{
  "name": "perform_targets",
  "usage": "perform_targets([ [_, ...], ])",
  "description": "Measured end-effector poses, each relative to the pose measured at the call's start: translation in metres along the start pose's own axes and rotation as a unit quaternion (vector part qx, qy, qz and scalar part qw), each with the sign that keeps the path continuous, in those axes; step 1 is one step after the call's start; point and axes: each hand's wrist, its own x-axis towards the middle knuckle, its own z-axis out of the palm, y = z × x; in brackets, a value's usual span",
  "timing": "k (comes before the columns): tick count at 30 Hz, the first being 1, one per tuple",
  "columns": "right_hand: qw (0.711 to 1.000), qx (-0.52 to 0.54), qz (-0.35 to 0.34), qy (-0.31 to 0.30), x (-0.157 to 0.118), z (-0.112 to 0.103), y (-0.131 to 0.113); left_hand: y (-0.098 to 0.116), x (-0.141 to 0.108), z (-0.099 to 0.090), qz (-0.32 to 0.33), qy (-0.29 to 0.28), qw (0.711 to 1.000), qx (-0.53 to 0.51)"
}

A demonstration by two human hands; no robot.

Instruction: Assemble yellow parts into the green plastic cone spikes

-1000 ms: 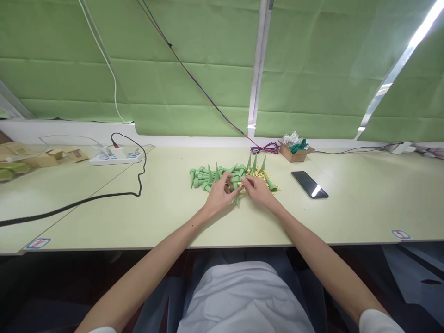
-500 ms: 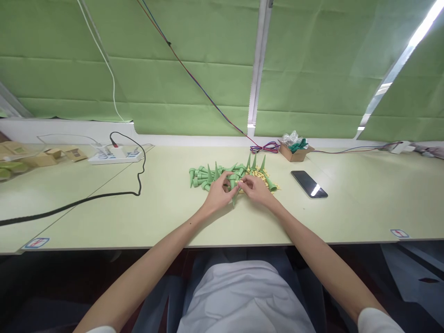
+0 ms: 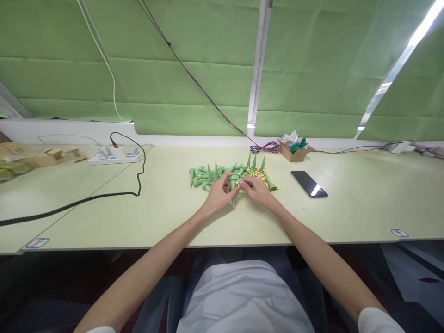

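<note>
My left hand [image 3: 219, 193] is closed around a green plastic spike [image 3: 233, 183], its pointed end hanging down toward the table. Thumb and forefinger of my right hand [image 3: 255, 188] pinch at the side of that spike, around a small yellow plastic piece mostly hidden by the fingertips. Beyond my left hand lie several more green spikes [image 3: 203, 175], some on their sides and some standing point up. A heap of small yellow pieces [image 3: 261, 175] spreads behind my right hand, with a few green spikes standing at its back and one lying at its right [image 3: 271, 185].
A black phone [image 3: 308, 184] lies to the right. Behind it stands a small cardboard box [image 3: 294, 152] with clear plastic and green material, beside a bundled red-blue wire [image 3: 265, 147]. At left are a power strip [image 3: 116, 156], a black cable [image 3: 104, 195] and cardboard pieces [image 3: 41, 157].
My right fingertips have shifted very slightly against the spike, and the yellow piece shows less between them. My left hand stays in place with the spike.
</note>
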Motion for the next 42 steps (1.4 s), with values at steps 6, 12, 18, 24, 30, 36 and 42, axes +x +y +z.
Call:
perform_targets([
  [6,1.000,-0.020,0.009,-0.005,0.0007,0.0000,0.0004,0.0000,-0.0005,-0.0001,0.010,-0.006,1.000,0.010],
  [12,1.000,-0.013,0.017,-0.013,0.0007,-0.0005,-0.0007,0.0008,-0.0008,-0.0005,0.016,-0.011,1.000,0.019],
  [18,1.000,-0.006,0.013,-0.003,0.0005,-0.0006,-0.0025,0.0001,-0.0003,-0.0006,0.019,-0.005,1.000,0.019],
  [24,1.000,0.017,-0.007,0.015,-0.0025,0.0010,-0.0044,-0.0029,0.0016,0.0011,-0.001,0.009,0.999,-0.034],
  [30,1.000,0.008,-0.006,0.019,-0.0038,0.0008,-0.0049,-0.0070,0.0029,0.0028,-0.019,0.011,0.998,-0.062],
  [36,0.999,-0.023,-0.017,0.017,-0.0032,0.0006,-0.0026,-0.0032,0.0017,0.0011,-0.002,0.013,1.000,-0.017],
  [42,1.000,-0.015,-0.012,0.007,-0.0022,0.0004,-0.0012,-0.0019,0.0008,0.0007,0.017,0.012,1.000,0.014],
])
